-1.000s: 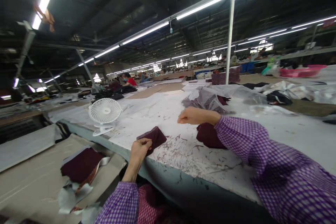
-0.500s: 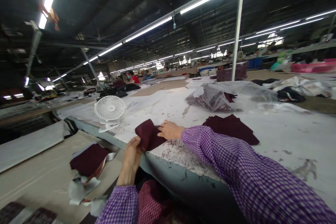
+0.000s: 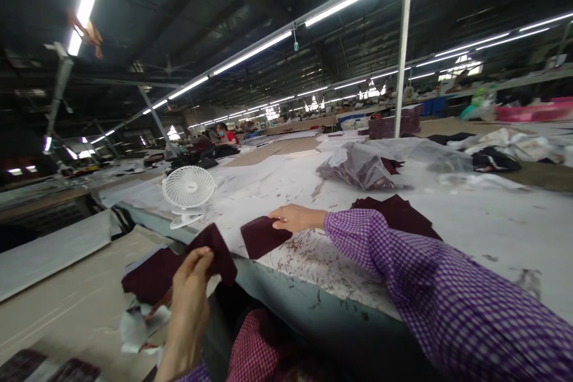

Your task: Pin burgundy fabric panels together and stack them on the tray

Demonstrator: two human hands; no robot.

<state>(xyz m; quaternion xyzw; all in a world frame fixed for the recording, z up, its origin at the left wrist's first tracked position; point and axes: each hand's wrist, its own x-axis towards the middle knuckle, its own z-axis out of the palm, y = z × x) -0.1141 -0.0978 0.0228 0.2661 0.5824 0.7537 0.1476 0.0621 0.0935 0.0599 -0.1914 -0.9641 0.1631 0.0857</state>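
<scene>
My left hand pinches a maroon fabric piece by its edge and holds it up off the table's near left edge. On the white-covered table, another maroon fabric piece lies flat by the edge; whether it is a single layer I cannot tell. My right hand rests on its right end with the fingers stretched out. Fanned maroon pieces lie to the right, partly behind my right forearm. Lower left, a maroon fabric pile sits on a beige surface, near the lifted piece.
A small white fan stands at the table's left edge. Clear plastic sheeting lies beyond my right hand, near a metal post. Grey-white scraps lie by the left pile. A person in red is far back.
My left hand has lifted a maroon piece away from the table piece and carried it left toward the pile. My right hand has shifted slightly right, still on the fabric.
</scene>
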